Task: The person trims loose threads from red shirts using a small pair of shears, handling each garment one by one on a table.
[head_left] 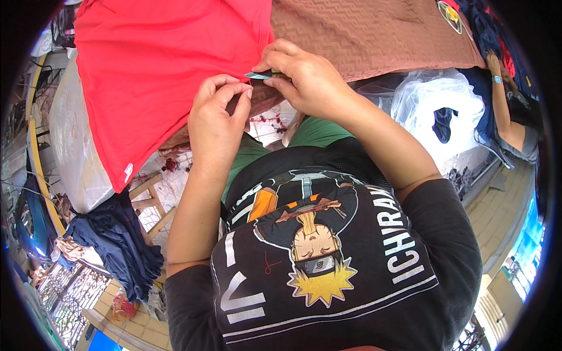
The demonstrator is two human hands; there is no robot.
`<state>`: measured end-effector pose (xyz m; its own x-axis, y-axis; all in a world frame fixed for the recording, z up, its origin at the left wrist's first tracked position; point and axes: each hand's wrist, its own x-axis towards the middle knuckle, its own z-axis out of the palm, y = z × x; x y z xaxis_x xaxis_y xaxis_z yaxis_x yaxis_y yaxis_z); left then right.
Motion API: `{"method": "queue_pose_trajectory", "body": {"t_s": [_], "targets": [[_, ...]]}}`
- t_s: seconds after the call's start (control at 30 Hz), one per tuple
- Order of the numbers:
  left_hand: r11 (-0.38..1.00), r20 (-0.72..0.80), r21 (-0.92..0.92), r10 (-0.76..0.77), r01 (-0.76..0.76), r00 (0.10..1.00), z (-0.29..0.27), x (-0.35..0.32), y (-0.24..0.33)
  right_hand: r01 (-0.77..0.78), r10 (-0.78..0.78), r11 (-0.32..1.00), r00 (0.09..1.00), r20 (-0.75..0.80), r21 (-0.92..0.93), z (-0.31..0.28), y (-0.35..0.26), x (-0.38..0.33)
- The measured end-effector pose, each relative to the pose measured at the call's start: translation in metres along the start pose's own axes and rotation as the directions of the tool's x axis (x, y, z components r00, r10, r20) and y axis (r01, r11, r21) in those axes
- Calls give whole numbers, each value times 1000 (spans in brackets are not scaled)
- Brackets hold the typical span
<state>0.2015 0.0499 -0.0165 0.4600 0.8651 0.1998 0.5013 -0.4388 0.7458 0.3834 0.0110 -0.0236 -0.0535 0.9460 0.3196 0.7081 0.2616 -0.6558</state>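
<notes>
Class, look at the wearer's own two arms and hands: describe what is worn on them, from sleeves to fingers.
Both forearms are bare from above the elbow down. The left hand and right hand wear no gloves, and no rings, watch or bracelet show. Each upper arm ends in the short dark grey sleeve of a black printed T-shirt with white stripes and a cartoon figure.

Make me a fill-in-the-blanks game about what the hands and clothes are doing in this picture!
1. The big garment hanging at the upper left is coloured ____.
2. The right hand pinches a small ____ tag at the edge of the brown garment.
3. The left hand is just ____ the tag.
4. A dark ____ cloth lies heaped at the lower left.

Missing words: red; blue; below; blue
</notes>
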Motion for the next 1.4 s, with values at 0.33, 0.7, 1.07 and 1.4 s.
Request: {"method": "queue_pose_trajectory", "body": {"t_s": [0.33,0.7,1.07,1.4], "targets": [[767,240,-590,-130,252,962,-15,30,-13,-16,21,988,999,-32,153,-14,-3,6],[213,609,-745,-172,633,774,-30,48,-54,9,-7,991,1000,-16,135,-2,-3,14],[979,735,-159,204,-128,647,-95,47,11,43,-48,992,998,-43,-116,-19,-6,19],[375,659,-670,698,-640,-280,-198,22,139,-105,93,994,947,-306,-20,-64,6,25]]}}
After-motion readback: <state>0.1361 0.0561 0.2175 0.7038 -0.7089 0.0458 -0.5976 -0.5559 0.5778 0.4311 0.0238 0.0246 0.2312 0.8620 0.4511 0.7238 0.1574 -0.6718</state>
